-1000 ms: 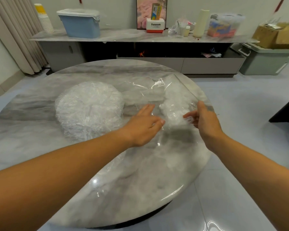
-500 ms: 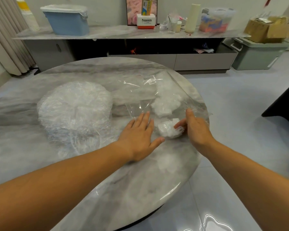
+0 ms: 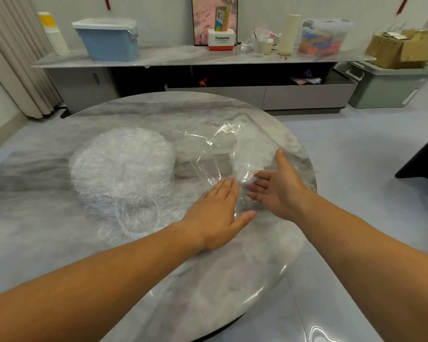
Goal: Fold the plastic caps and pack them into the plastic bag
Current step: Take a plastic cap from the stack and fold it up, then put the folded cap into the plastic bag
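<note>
- A round grey marble worktop (image 3: 59, 218) carries everything the task needs.
- A clear, flat plastic bag with a small white label (image 3: 208, 149) lies on the right half of the worktop. Its long axis runs away from the person, and its near end is under the two hands.
- A white, crumpled bundle of folded caps (image 3: 248, 156) sits inside the bag, just beyond the fingertips of both hands.
- The left hand (image 3: 216, 215) lies palm down on the near end of the bag, its fingers (image 3: 223, 191) straight and together, gripping nothing.
- The right hand (image 3: 282, 191) stands on edge just beside it, palm turned left. Its fingers (image 3: 257, 180) are straight, touch the film and hold nothing.
- A round pile of crinkled transparent plastic caps (image 3: 121, 166) rests unfolded to the left of both hands, near the bag.
- The next cap probably comes from that pile, which lies nearer the left hand, so a short sideways reach should do.
</note>
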A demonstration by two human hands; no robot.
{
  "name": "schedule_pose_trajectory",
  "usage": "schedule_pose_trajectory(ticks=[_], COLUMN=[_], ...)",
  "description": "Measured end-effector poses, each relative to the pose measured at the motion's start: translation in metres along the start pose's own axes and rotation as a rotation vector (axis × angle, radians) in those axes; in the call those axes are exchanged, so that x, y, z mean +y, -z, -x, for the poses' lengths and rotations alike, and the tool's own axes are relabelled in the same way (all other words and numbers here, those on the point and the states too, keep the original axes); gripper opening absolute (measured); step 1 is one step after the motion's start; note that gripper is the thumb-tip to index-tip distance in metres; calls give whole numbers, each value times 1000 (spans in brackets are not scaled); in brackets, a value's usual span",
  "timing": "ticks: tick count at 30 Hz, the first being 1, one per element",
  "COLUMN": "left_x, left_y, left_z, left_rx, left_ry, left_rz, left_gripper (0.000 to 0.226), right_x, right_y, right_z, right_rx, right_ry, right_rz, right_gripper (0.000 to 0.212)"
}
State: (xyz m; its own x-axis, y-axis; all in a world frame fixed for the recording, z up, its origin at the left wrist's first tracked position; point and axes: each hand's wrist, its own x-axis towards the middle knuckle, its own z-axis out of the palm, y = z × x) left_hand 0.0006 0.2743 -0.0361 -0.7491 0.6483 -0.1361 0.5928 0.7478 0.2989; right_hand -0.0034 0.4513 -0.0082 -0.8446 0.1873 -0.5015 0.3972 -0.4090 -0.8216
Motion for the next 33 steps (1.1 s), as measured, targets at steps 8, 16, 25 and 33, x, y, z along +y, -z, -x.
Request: schedule_pose_trajectory(ticks=[8,16,25,33], left_x=[-7,-17,-17,-64], left_y=[1,-2,20,34], left_z=[2,5,29,135], left_rx=[7,-8,58,113], left_ry=[-14,-20,16,166], left_rz=[25,11,101,-5], left_gripper=[86,78,59,53], right_x=[-4,-6,-9,18], right_y=[-31,-27,-29,-70], right_z=[-11,-4,34,84], right_rx=[-30,176,363,-39], right_ry=[-112,-76,78,471], right_rz=[-393,-290,-1,666], right_gripper=[104,76,51,24])
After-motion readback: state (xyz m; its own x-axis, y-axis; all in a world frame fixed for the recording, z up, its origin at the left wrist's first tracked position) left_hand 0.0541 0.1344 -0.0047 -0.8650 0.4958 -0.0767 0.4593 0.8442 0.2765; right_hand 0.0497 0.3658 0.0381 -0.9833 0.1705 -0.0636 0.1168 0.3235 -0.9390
